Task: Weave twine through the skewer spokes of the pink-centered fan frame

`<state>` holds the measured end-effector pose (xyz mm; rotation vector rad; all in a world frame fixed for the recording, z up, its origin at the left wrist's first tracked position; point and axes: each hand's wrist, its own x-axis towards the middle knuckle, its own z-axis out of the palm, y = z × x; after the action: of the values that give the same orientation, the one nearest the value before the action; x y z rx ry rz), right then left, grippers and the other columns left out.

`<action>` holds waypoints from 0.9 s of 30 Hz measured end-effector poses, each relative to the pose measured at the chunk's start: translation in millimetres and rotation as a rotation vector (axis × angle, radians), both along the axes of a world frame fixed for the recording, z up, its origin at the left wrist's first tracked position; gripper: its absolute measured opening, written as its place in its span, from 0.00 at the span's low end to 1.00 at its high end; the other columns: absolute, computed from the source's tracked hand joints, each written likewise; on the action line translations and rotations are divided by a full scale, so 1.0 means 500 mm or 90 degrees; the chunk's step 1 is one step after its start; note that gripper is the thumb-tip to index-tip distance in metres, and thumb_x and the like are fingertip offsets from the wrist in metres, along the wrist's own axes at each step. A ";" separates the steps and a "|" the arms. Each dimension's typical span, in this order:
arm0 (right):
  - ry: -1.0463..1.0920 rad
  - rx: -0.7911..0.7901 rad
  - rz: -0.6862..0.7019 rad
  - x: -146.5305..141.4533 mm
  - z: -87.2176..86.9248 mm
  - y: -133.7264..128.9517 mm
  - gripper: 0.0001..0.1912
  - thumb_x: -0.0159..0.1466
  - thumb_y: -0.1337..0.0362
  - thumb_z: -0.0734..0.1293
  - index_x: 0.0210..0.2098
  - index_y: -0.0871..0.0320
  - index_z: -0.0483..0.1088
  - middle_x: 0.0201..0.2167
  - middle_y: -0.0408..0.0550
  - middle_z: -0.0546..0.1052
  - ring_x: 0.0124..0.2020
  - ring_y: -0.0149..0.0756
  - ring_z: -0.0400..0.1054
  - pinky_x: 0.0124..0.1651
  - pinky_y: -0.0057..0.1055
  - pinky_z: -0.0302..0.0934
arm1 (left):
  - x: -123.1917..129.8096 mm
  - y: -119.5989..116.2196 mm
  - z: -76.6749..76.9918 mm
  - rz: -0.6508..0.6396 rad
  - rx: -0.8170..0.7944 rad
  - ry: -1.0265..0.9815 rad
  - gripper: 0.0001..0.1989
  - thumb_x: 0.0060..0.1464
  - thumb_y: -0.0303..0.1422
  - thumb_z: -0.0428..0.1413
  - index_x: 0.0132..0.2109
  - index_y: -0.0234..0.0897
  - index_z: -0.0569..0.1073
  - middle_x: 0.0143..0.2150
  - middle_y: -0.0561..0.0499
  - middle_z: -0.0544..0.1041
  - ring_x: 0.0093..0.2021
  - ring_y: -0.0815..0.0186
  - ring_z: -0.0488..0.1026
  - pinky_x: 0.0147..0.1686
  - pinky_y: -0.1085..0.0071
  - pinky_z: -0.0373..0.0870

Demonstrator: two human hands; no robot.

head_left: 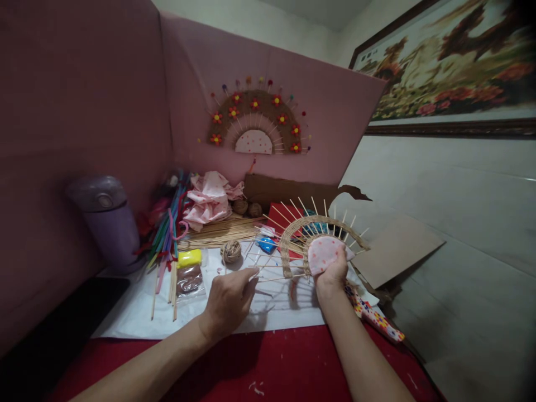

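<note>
My right hand point(333, 273) grips a half-round fan point(288, 237) by its dotted pink cloth centre point(322, 254), thumb on the front. Thin wooden sticks radiate from that centre, and a band of woven twine runs across them in an arc. My left hand point(230, 298) is closed in a pinch at the left stick tips. A thin strand seems to run from its fingertips, but I cannot make out what they hold. Just beyond my left hand lies a ball of twine point(231, 252) on the white sheet.
A finished fan with flowers point(255, 104) hangs on the pink board. At left stand a purple bottle point(109, 223) and colourful pipe cleaners point(167, 229). Yellow and brown clay packs point(190, 273), crumpled pink cloth point(211, 198), loose sticks point(221, 231) and a flower-patterned tool handle point(381, 324) lie around.
</note>
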<state>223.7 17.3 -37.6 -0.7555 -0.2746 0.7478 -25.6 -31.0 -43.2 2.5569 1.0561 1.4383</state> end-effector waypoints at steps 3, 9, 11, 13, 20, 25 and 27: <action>0.052 -0.028 -0.070 -0.009 0.016 -0.005 0.20 0.59 0.49 0.59 0.42 0.56 0.68 0.34 0.43 0.77 0.34 0.32 0.72 0.40 0.33 0.67 | -0.001 0.004 -0.003 0.063 -0.068 0.002 0.07 0.54 0.28 0.50 0.39 0.36 0.73 0.28 0.50 0.77 0.28 0.65 0.74 0.28 0.72 0.66; 0.062 -0.028 -0.016 -0.027 0.028 -0.012 0.22 0.59 0.44 0.56 0.40 0.53 0.69 0.35 0.41 0.77 0.35 0.31 0.71 0.41 0.33 0.66 | 0.006 0.001 -0.009 -0.032 -0.055 0.007 0.09 0.55 0.27 0.49 0.37 0.36 0.74 0.28 0.49 0.77 0.28 0.68 0.74 0.29 0.75 0.68; 0.065 -0.018 0.002 -0.032 0.026 -0.012 0.22 0.58 0.44 0.58 0.40 0.52 0.69 0.36 0.42 0.77 0.37 0.32 0.71 0.42 0.34 0.65 | 0.010 -0.003 -0.014 -0.064 -0.046 0.003 0.10 0.55 0.27 0.49 0.38 0.36 0.74 0.28 0.49 0.77 0.28 0.68 0.74 0.30 0.75 0.69; 0.071 -0.006 0.012 -0.036 0.024 -0.012 0.21 0.58 0.45 0.60 0.41 0.53 0.69 0.36 0.42 0.77 0.38 0.32 0.71 0.43 0.35 0.65 | 0.013 -0.003 -0.017 -0.075 -0.045 -0.001 0.10 0.55 0.27 0.49 0.39 0.36 0.75 0.28 0.48 0.77 0.29 0.68 0.75 0.31 0.74 0.69; 0.086 0.010 0.078 -0.050 0.027 -0.011 0.20 0.58 0.45 0.61 0.39 0.53 0.68 0.38 0.42 0.76 0.38 0.32 0.70 0.46 0.38 0.64 | 0.014 0.001 -0.021 -0.116 -0.095 0.020 0.12 0.54 0.25 0.49 0.42 0.36 0.76 0.27 0.49 0.77 0.26 0.70 0.72 0.28 0.76 0.67; 0.098 0.008 0.077 -0.055 0.028 -0.012 0.20 0.57 0.46 0.63 0.39 0.53 0.68 0.36 0.42 0.76 0.37 0.33 0.70 0.45 0.38 0.65 | 0.015 0.003 -0.025 -0.157 -0.141 0.045 0.16 0.54 0.24 0.48 0.47 0.34 0.74 0.28 0.49 0.77 0.25 0.70 0.71 0.27 0.75 0.66; 0.099 -0.005 0.089 -0.055 0.028 -0.012 0.20 0.56 0.45 0.63 0.39 0.53 0.68 0.35 0.41 0.77 0.36 0.33 0.71 0.43 0.38 0.66 | 0.015 0.008 -0.029 -0.155 -0.154 0.043 0.17 0.54 0.24 0.47 0.48 0.33 0.74 0.27 0.48 0.77 0.25 0.70 0.71 0.26 0.75 0.66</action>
<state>196.2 11.2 -23.9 -0.6858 -0.1841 0.9352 -18.3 -26.9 -57.8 2.4723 0.8315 1.1017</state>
